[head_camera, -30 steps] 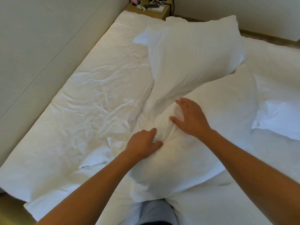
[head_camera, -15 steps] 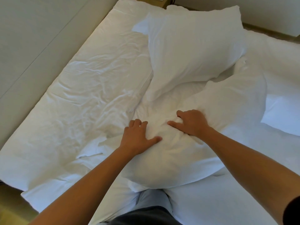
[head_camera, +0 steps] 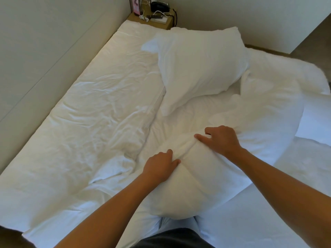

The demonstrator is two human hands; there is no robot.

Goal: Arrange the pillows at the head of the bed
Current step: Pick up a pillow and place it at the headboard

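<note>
A wrinkled white sheet [head_camera: 86, 122] covers the bed's left side along the wall. The left hand [head_camera: 160, 165] bunches the near pillow's [head_camera: 206, 185] cloth, fingers curled into a fold. The right hand [head_camera: 221, 140] pinches it just beyond. This pillow's long axis runs from the person up-right. Behind, a second pillow [head_camera: 198, 67] leans toward the bedside table [head_camera: 152, 21], which carries cables.

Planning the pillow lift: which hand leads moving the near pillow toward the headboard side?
Left, probably. The left hand grips the near pillow on its edge facing the bare sheet by the wall; the right hand grips farther over.
</note>
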